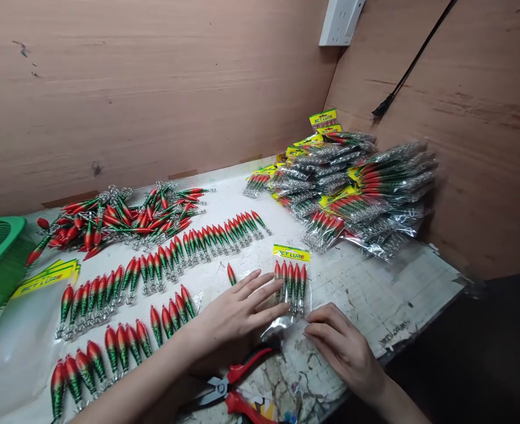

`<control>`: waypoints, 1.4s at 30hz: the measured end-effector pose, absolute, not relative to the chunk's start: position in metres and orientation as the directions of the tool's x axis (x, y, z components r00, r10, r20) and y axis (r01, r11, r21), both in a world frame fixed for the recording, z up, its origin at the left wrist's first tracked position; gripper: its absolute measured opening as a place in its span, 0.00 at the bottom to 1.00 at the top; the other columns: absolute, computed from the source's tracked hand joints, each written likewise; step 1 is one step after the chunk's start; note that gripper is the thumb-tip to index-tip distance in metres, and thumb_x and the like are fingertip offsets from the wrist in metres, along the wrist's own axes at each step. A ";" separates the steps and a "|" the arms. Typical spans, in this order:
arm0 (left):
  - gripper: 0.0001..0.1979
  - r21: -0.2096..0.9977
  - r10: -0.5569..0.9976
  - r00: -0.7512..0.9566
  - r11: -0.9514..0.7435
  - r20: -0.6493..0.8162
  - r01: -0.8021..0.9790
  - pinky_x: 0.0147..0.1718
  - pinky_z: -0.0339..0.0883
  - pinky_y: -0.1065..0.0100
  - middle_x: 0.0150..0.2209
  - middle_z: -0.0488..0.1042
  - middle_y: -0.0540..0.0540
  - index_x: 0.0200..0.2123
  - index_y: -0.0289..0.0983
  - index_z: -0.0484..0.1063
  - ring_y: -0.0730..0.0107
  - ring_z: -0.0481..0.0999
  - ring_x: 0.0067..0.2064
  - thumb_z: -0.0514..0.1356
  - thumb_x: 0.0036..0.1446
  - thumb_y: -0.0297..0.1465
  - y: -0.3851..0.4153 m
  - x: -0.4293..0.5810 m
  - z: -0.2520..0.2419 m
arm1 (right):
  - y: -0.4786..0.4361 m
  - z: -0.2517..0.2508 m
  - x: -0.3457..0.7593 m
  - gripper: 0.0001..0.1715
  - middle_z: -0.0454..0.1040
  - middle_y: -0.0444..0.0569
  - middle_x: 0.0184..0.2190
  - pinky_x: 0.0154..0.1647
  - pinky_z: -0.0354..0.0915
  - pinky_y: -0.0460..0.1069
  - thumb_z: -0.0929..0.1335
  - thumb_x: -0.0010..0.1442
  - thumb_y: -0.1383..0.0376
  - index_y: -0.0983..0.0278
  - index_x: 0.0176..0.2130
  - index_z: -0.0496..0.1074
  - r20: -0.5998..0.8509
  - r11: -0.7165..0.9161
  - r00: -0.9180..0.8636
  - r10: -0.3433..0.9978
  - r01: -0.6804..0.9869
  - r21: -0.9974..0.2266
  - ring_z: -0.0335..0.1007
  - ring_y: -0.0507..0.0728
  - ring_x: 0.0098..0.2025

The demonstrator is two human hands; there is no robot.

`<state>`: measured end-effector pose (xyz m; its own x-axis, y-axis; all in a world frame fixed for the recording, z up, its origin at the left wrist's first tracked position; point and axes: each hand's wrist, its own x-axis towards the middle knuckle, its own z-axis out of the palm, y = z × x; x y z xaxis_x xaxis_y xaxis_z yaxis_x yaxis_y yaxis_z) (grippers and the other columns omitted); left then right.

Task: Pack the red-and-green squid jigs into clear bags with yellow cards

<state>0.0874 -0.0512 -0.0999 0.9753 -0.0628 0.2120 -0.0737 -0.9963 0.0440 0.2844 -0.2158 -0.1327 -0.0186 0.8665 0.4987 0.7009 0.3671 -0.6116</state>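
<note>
A clear bag of squid lures (291, 285) lies on the worktop between my hands, its yellow "BCT LURE" header at the far end and several red-and-green lures side by side inside. My left hand (242, 306) is stretched out flat, fingers apart, with its fingertips over the bag's left side. At the bag's near right corner, my right hand (345, 350) pinches the plastic between thumb and fingers. One loose lure (231, 274) shows just beyond my left hand, partly hidden by it. Red-handled pliers (233, 386) lie open below my left wrist.
Rows of lures (175, 253) stretch across the left and middle, with a loose lure heap (122, 215) behind. Packed bags (352, 188) are piled at the back right. Empty header bags (34, 312) and a green basket (3, 229) sit left. Walls close the back and right.
</note>
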 end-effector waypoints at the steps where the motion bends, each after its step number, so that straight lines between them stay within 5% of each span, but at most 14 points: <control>1: 0.21 0.013 -0.095 0.964 -0.995 0.247 -0.101 0.61 0.55 0.51 0.60 0.65 0.36 0.57 0.36 0.63 0.54 0.59 0.63 0.55 0.60 0.25 -0.052 0.088 -0.100 | -0.216 -0.133 0.284 0.10 0.69 0.49 0.33 0.34 0.68 0.49 0.63 0.60 0.76 0.63 0.37 0.69 0.496 0.362 -0.011 0.868 0.698 -0.618 0.67 0.54 0.36; 6: 0.08 0.176 -0.156 0.911 -0.955 0.381 -0.237 0.59 0.58 0.60 0.43 0.77 0.44 0.37 0.35 0.71 0.64 0.70 0.52 0.52 0.61 0.23 -0.062 0.095 -0.100 | -0.218 -0.133 0.287 0.11 0.70 0.49 0.33 0.34 0.68 0.50 0.63 0.60 0.76 0.61 0.38 0.69 0.479 0.335 0.030 0.877 0.678 -0.655 0.68 0.55 0.36; 9: 0.09 0.362 0.002 0.923 -0.920 0.386 -0.149 0.51 0.66 0.62 0.37 0.77 0.43 0.36 0.36 0.69 0.65 0.71 0.48 0.50 0.60 0.21 -0.070 0.097 -0.103 | -0.223 -0.132 0.289 0.11 0.72 0.48 0.33 0.35 0.68 0.49 0.63 0.61 0.75 0.60 0.37 0.69 0.450 0.316 0.041 0.892 0.654 -0.687 0.69 0.55 0.37; 13: 0.09 0.424 0.260 0.872 -0.903 0.415 0.067 0.32 0.67 0.67 0.27 0.74 0.46 0.29 0.37 0.65 0.67 0.71 0.32 0.49 0.59 0.22 -0.085 0.096 -0.111 | -0.228 -0.133 0.281 0.07 0.72 0.47 0.30 0.34 0.66 0.49 0.63 0.63 0.71 0.60 0.35 0.68 0.341 0.155 0.195 0.920 0.618 -0.771 0.68 0.55 0.35; 16: 0.09 0.493 0.453 0.833 -0.829 0.317 0.263 0.24 0.62 0.71 0.25 0.72 0.48 0.29 0.38 0.64 0.71 0.68 0.25 0.48 0.58 0.22 -0.096 0.096 -0.116 | -0.228 -0.136 0.271 0.09 0.69 0.45 0.26 0.32 0.65 0.48 0.63 0.64 0.66 0.60 0.31 0.67 0.256 -0.011 0.368 0.894 0.588 -0.809 0.66 0.55 0.32; 19: 0.06 0.605 0.587 0.786 -0.703 0.195 0.375 0.26 0.63 0.72 0.27 0.74 0.49 0.35 0.38 0.66 0.72 0.71 0.26 0.51 0.58 0.23 -0.103 0.099 -0.117 | -0.224 -0.139 0.263 0.10 0.68 0.45 0.26 0.31 0.63 0.47 0.62 0.65 0.64 0.61 0.31 0.67 0.244 -0.068 0.432 0.868 0.590 -0.804 0.65 0.54 0.31; 24: 0.07 0.746 0.716 0.696 -0.437 -0.048 0.502 0.29 0.62 0.73 0.26 0.74 0.50 0.29 0.39 0.67 0.71 0.72 0.28 0.53 0.60 0.28 -0.104 0.109 -0.113 | -0.218 -0.145 0.256 0.12 0.67 0.44 0.26 0.29 0.61 0.47 0.61 0.65 0.60 0.60 0.29 0.65 0.234 -0.174 0.543 0.807 0.596 -0.784 0.64 0.54 0.29; 30: 0.09 0.617 0.787 0.555 -0.302 -0.270 0.727 0.31 0.60 0.71 0.27 0.75 0.49 0.30 0.38 0.67 0.68 0.74 0.31 0.51 0.62 0.29 -0.104 0.124 -0.102 | -0.204 -0.144 0.244 0.14 0.64 0.44 0.23 0.31 0.55 0.49 0.60 0.63 0.61 0.60 0.26 0.59 0.218 -0.312 0.641 0.736 0.607 -0.731 0.59 0.56 0.28; 36: 0.06 0.488 0.792 0.517 -0.327 -0.325 0.809 0.29 0.59 0.69 0.29 0.76 0.44 0.31 0.37 0.67 0.63 0.76 0.33 0.51 0.59 0.26 -0.100 0.139 -0.096 | -0.190 -0.140 0.243 0.11 0.59 0.45 0.24 0.32 0.51 0.50 0.61 0.54 0.65 0.59 0.22 0.54 0.195 -0.407 0.696 0.691 0.597 -0.691 0.55 0.57 0.30; 42: 0.13 0.379 0.810 0.493 -0.369 -0.316 0.849 0.29 0.60 0.66 0.38 0.76 0.38 0.45 0.31 0.65 0.55 0.77 0.38 0.51 0.55 0.22 -0.098 0.149 -0.089 | -0.183 -0.141 0.248 0.14 0.57 0.43 0.20 0.31 0.49 0.51 0.63 0.48 0.64 0.58 0.19 0.52 0.178 -0.392 0.744 0.644 0.521 -0.758 0.51 0.56 0.28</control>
<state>0.1488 -0.0983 -0.0888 0.4932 0.8104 -0.3164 0.8489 -0.3689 0.3786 0.2477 -0.1826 -0.1415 0.7441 0.6438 0.1784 0.5212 -0.3924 -0.7579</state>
